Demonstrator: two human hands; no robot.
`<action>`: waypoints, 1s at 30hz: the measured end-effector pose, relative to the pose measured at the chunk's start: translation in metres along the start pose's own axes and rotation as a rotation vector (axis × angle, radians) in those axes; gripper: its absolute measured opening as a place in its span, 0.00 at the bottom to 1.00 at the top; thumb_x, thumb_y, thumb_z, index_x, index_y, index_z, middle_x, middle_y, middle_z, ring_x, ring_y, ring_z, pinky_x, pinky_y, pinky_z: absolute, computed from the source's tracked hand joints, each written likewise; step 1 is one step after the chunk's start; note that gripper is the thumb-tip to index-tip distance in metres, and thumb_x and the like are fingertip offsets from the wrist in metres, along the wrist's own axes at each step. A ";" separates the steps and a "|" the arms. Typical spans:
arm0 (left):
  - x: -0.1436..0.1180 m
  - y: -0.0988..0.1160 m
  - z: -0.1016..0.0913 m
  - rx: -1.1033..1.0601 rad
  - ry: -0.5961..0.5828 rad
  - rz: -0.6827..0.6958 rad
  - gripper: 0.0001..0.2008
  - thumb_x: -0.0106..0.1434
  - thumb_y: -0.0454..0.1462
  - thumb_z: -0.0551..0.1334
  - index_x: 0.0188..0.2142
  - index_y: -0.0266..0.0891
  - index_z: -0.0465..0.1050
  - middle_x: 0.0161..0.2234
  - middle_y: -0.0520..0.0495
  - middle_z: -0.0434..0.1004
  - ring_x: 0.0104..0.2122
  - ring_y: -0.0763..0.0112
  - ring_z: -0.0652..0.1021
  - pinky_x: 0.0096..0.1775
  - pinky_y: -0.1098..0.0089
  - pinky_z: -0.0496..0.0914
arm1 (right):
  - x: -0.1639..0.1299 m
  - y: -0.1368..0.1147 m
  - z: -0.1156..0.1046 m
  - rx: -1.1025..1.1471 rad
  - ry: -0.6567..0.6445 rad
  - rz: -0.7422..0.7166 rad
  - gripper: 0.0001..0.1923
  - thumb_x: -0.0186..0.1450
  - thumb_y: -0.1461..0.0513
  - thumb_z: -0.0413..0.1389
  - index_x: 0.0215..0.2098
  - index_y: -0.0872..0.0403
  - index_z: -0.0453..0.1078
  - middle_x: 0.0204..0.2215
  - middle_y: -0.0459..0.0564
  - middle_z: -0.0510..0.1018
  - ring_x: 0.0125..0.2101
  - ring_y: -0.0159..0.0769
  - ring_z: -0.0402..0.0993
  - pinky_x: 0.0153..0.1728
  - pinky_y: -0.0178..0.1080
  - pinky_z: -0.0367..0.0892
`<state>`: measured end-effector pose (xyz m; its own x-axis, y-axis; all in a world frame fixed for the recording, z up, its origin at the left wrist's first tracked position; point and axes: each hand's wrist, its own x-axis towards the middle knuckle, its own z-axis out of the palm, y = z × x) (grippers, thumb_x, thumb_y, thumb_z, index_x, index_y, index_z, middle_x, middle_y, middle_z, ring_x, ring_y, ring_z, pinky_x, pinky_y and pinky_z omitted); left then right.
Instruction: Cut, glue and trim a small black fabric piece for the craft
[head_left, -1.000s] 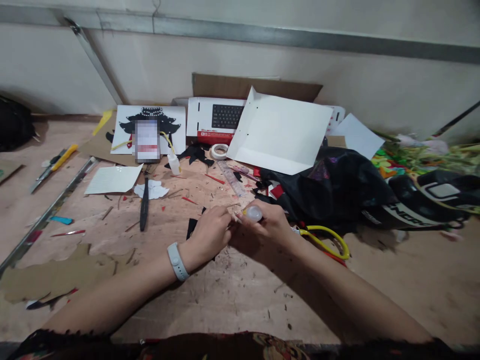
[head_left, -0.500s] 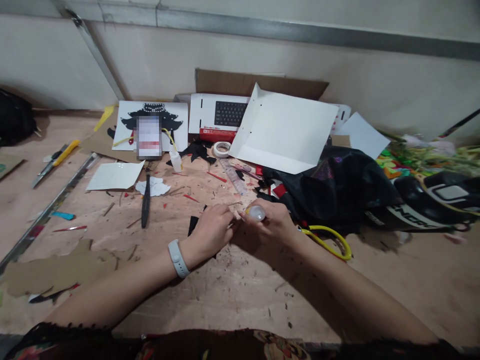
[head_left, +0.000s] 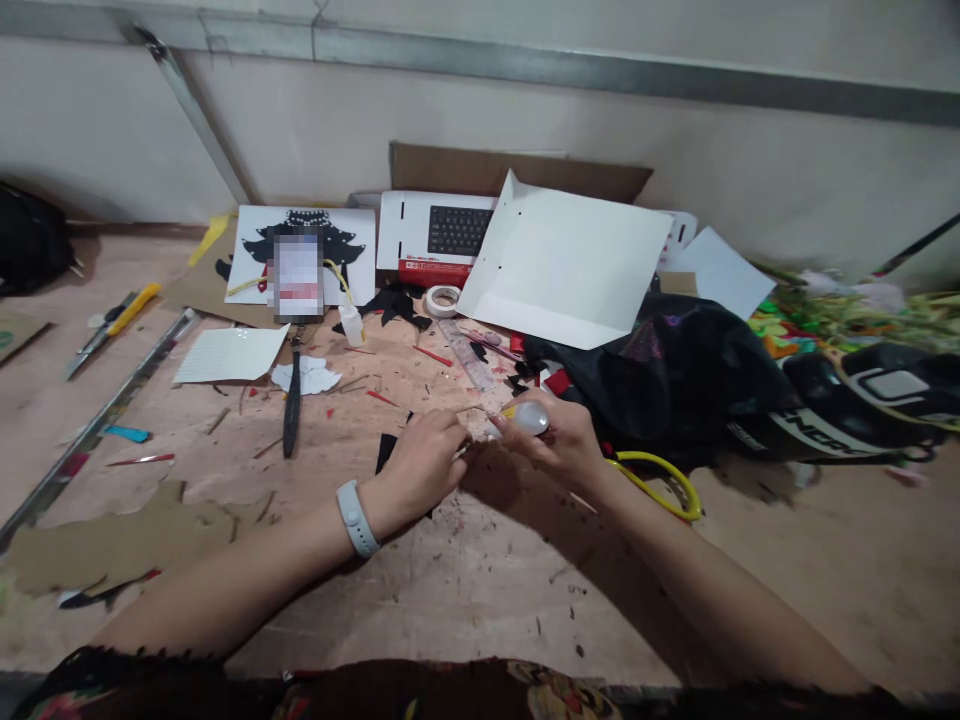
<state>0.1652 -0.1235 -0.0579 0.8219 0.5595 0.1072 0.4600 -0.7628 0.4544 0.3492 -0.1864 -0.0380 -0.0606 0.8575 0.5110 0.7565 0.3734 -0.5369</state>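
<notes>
Held in my right hand [head_left: 559,435] is a small translucent glue bottle [head_left: 531,418] with a yellow patch. It lies tilted, its nozzle end toward my left hand [head_left: 427,455]. The fingers of that left hand are pinched together just above the table, and what they grip is mostly hidden. A thin brownish sliver shows by the fingertips, but I cannot tell whether it is held. Black scraps [head_left: 386,448] lie partly beneath the left hand. Close to my right wrist is a yellow handle loop [head_left: 660,485], likely of scissors.
Behind my hands are a tape roll [head_left: 442,299], a clear ruler [head_left: 466,355] and another small bottle [head_left: 350,325]. A white sheet [head_left: 570,262] leans on a keyboard box [head_left: 427,235]. A yellow cutter [head_left: 112,325] lies left; a black drink bottle [head_left: 847,410] lies right.
My right hand has shifted slightly right, and the glue bottle has tipped so that more of its side shows. My left hand stays nearly in place.
</notes>
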 end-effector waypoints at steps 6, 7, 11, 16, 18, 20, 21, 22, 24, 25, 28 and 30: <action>0.000 0.001 0.000 0.008 0.006 0.004 0.07 0.64 0.35 0.59 0.36 0.37 0.77 0.36 0.43 0.76 0.38 0.62 0.75 0.41 0.64 0.68 | 0.001 -0.002 -0.004 -0.001 -0.001 0.057 0.13 0.65 0.57 0.56 0.25 0.54 0.66 0.22 0.46 0.72 0.21 0.29 0.66 0.23 0.32 0.61; 0.000 0.001 0.000 0.012 0.009 0.004 0.07 0.64 0.35 0.59 0.36 0.36 0.77 0.35 0.43 0.76 0.38 0.62 0.75 0.41 0.64 0.68 | 0.001 -0.001 -0.004 0.004 0.002 0.064 0.13 0.66 0.56 0.56 0.25 0.54 0.66 0.21 0.45 0.72 0.21 0.29 0.66 0.23 0.32 0.61; 0.000 0.000 0.002 0.023 0.014 0.013 0.07 0.64 0.36 0.59 0.35 0.36 0.76 0.35 0.43 0.76 0.37 0.62 0.75 0.40 0.64 0.68 | 0.000 0.000 -0.003 0.029 0.004 0.110 0.14 0.66 0.56 0.55 0.24 0.54 0.65 0.20 0.44 0.70 0.20 0.29 0.64 0.22 0.33 0.60; 0.000 -0.001 0.003 0.029 0.025 0.014 0.09 0.65 0.36 0.58 0.35 0.36 0.76 0.35 0.43 0.76 0.37 0.62 0.75 0.41 0.64 0.68 | 0.001 0.000 -0.002 0.055 -0.003 0.120 0.14 0.65 0.56 0.56 0.23 0.53 0.64 0.19 0.44 0.69 0.19 0.30 0.64 0.22 0.33 0.60; 0.000 -0.001 0.003 0.031 0.016 0.017 0.08 0.65 0.36 0.58 0.35 0.36 0.76 0.35 0.43 0.76 0.37 0.62 0.75 0.40 0.64 0.68 | 0.001 0.001 -0.002 0.054 0.000 0.124 0.14 0.65 0.56 0.56 0.23 0.53 0.64 0.19 0.44 0.69 0.20 0.30 0.64 0.22 0.33 0.60; 0.000 -0.001 0.002 0.030 0.013 0.019 0.08 0.65 0.36 0.58 0.35 0.36 0.76 0.35 0.43 0.76 0.37 0.62 0.75 0.40 0.64 0.68 | 0.000 0.003 -0.001 0.048 0.003 0.134 0.14 0.65 0.56 0.56 0.24 0.53 0.65 0.20 0.45 0.70 0.20 0.31 0.65 0.23 0.34 0.60; 0.000 -0.001 0.002 0.028 0.015 0.016 0.08 0.65 0.36 0.58 0.35 0.36 0.76 0.35 0.43 0.76 0.37 0.62 0.75 0.40 0.64 0.68 | 0.000 0.003 -0.001 0.051 0.001 0.136 0.14 0.65 0.56 0.56 0.24 0.53 0.65 0.19 0.45 0.70 0.20 0.31 0.65 0.23 0.34 0.60; 0.000 0.000 0.002 0.024 0.017 0.013 0.09 0.65 0.36 0.58 0.35 0.36 0.76 0.35 0.43 0.76 0.37 0.62 0.75 0.40 0.64 0.68 | -0.001 0.004 -0.001 0.055 -0.001 0.137 0.14 0.65 0.56 0.56 0.24 0.53 0.65 0.19 0.45 0.70 0.20 0.30 0.64 0.22 0.34 0.59; 0.000 0.000 0.002 0.010 0.016 0.016 0.08 0.65 0.35 0.58 0.36 0.36 0.76 0.35 0.44 0.76 0.37 0.62 0.75 0.41 0.64 0.68 | -0.002 0.004 -0.001 0.059 0.005 0.139 0.14 0.64 0.56 0.56 0.24 0.54 0.65 0.19 0.44 0.69 0.19 0.30 0.64 0.22 0.33 0.59; 0.000 0.000 0.001 0.005 0.016 0.017 0.08 0.65 0.35 0.58 0.36 0.37 0.77 0.35 0.44 0.76 0.37 0.62 0.75 0.41 0.64 0.68 | -0.002 0.004 -0.002 0.056 0.010 0.139 0.14 0.64 0.56 0.56 0.24 0.54 0.65 0.19 0.44 0.69 0.19 0.30 0.64 0.22 0.33 0.59; 0.000 0.001 0.000 0.004 0.016 0.013 0.08 0.64 0.35 0.59 0.36 0.36 0.77 0.35 0.44 0.76 0.37 0.62 0.75 0.40 0.64 0.68 | -0.003 0.003 -0.001 0.056 -0.002 0.140 0.14 0.65 0.56 0.56 0.24 0.54 0.64 0.19 0.43 0.67 0.19 0.29 0.63 0.21 0.33 0.58; 0.000 0.001 0.000 0.006 0.012 0.011 0.08 0.64 0.34 0.59 0.36 0.36 0.77 0.35 0.44 0.76 0.37 0.62 0.75 0.41 0.64 0.68 | -0.003 0.002 0.000 0.064 -0.016 0.139 0.14 0.65 0.56 0.56 0.23 0.53 0.64 0.19 0.43 0.67 0.19 0.29 0.63 0.22 0.33 0.58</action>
<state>0.1656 -0.1243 -0.0572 0.8229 0.5546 0.1234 0.4527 -0.7712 0.4475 0.3510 -0.1888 -0.0403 0.0311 0.9077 0.4185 0.7154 0.2722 -0.6436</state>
